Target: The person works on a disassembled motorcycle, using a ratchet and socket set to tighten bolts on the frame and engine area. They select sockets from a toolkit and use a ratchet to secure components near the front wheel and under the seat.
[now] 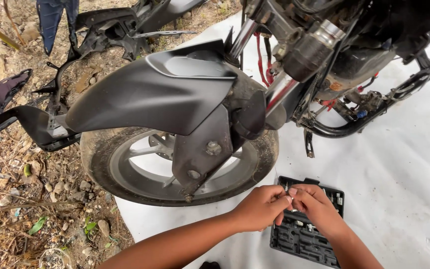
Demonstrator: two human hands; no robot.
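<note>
While the dusty grey-spoked front wheel point(175, 167) under its black plastic fender point(160, 92) waits, we pinch a small metal bit point(288, 198) between left hand point(261, 206) and right hand point(317, 206), directly above the black plastic socket tray point(304, 239); we'd best keep it there in case it slips.

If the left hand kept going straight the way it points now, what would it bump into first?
The left hand points rightward, and its fingers already meet those of the right hand over the black tool case. So it would press into the right hand first, though depth is hard to judge here.
</note>
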